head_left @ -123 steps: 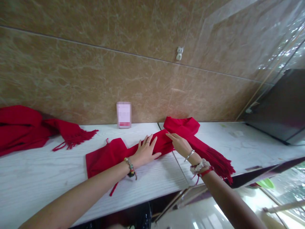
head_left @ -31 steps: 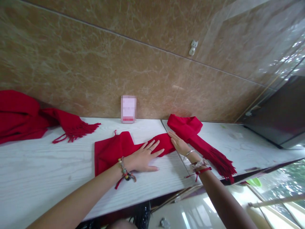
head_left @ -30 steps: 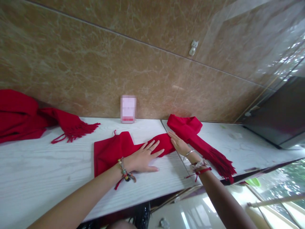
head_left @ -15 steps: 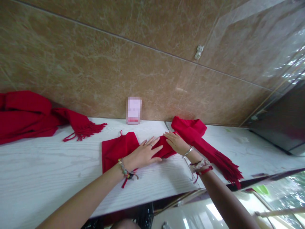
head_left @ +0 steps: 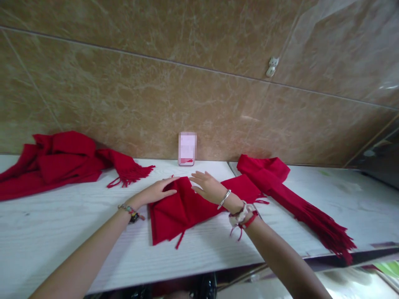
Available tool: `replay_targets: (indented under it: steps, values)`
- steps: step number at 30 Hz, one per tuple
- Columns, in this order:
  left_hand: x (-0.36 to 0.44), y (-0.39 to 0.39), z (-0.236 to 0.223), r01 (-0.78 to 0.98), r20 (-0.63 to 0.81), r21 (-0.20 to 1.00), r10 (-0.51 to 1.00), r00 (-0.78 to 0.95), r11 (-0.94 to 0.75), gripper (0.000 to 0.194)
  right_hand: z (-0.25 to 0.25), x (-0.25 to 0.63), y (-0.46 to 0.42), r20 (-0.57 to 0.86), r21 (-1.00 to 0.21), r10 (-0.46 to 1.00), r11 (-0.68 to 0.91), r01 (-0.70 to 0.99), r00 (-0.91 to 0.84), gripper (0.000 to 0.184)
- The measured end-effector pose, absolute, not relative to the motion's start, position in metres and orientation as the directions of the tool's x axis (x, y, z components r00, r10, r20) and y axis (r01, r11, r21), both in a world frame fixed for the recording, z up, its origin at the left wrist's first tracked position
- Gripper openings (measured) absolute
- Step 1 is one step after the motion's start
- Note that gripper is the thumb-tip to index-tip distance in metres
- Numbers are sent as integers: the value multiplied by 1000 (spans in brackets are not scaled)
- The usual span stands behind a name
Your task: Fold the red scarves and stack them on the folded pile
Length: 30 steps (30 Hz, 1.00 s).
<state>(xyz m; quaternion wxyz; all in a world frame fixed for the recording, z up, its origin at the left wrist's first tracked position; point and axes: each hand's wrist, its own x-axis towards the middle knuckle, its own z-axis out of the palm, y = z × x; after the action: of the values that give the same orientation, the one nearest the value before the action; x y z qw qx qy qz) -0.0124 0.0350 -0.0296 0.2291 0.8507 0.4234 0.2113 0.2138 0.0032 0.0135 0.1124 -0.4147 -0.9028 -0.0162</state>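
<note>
A folded red scarf (head_left: pixel 199 209) lies on the white wood-grain counter, with a few loose strands sticking out at its edges. My left hand (head_left: pixel 157 192) is at its upper left part, fingers stretched out over the cloth and thumb apart. Over the middle of the same scarf is my right hand (head_left: pixel 208 187), palm down with fingers extended; whether it touches the cloth I cannot tell. Neither hand grips anything. Just to the right, another red scarf (head_left: pixel 280 195) lies folded over, its fringe pointing toward the counter's front edge.
A heap of red scarves (head_left: pixel 68 160) with a fringed end lies at the left by the wall. A phone (head_left: pixel 187 149) with a blurred screen leans on the brown tiled wall (head_left: pixel 156 95). A small white cat-shaped hook (head_left: pixel 272 67) is fixed there. The counter (head_left: pixel 124 257) ends in front.
My hands have moved apart from the scarf's middle: the left toward its left part, the right a little left and up. More of the folded scarf shows. The view has shifted slightly left.
</note>
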Motion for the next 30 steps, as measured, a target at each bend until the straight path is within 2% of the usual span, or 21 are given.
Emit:
replay_targets:
  steps: [5, 12, 19, 26, 30]
  values:
    - [-20, 37, -32, 618, 173, 655, 883, 437, -435, 66, -7, 196, 18, 146, -97, 740, 671, 735, -657, 34]
    - [-31, 40, -26, 676, 64, 668, 929, 364, -311, 49, -30, 206, 20, 129, -187, 769, 639, 746, -626, 34]
    - [-37, 39, -26, 622, 29, 750, 950, 310, -225, 47, -22, 205, 9, 125, -55, 788, 612, 789, -603, 34]
    - [-46, 38, -26, 656, -6, 729, 957, 291, -195, 46, -8, 213, 0, 52, 43, 825, 562, 826, -563, 29]
    - [-50, 38, -25, 646, 12, 739, 961, 275, -194, 44, -2, 218, 1, -7, 70, 834, 551, 831, -552, 33]
